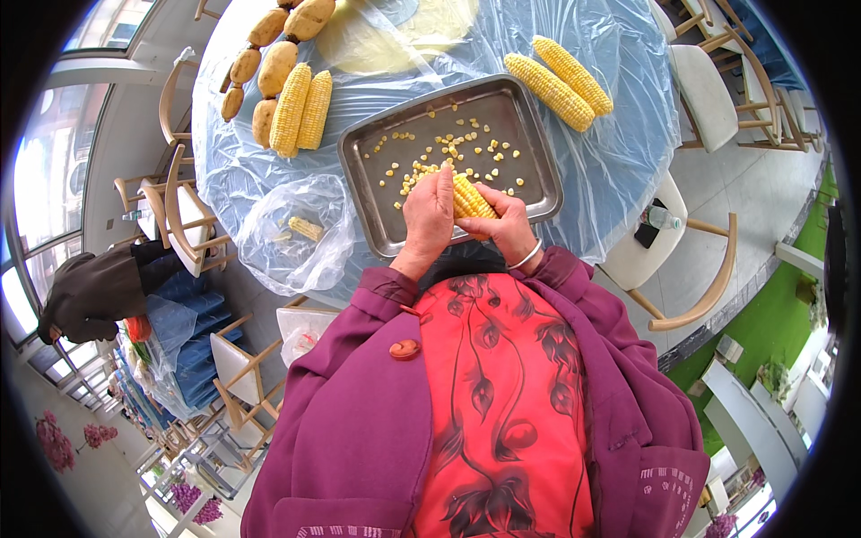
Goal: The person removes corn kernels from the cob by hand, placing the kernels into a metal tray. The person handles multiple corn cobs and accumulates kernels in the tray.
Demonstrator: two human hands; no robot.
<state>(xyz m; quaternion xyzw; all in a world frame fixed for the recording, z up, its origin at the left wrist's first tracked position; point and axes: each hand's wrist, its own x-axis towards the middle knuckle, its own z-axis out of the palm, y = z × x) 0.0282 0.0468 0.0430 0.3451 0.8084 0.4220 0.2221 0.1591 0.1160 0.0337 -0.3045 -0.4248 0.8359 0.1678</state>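
An ear of yellow corn (473, 200) is held over the near side of a rectangular metal tray (553, 181). My right hand (506, 223) grips its near end from the right. My left hand (429, 210) is at its far left end, thumb and fingers on the kernels; how firmly it holds the ear is partly hidden. Loose corn kernels (452, 144) lie scattered over the tray's bottom, thickest beside my left hand. Two whole ears (559, 87) lie right of the tray, and two more (296, 118) left of it. A clear plastic bag (296, 259) holds a piece of cob (306, 228).
Lotus roots (277, 68) lie at the table's far left. Blue plastic film (619, 171) covers the round table. At the right a chair (656, 255) bears a bottle (662, 218) and a dark flat object. Another person (94, 296) bends at a table on the left.
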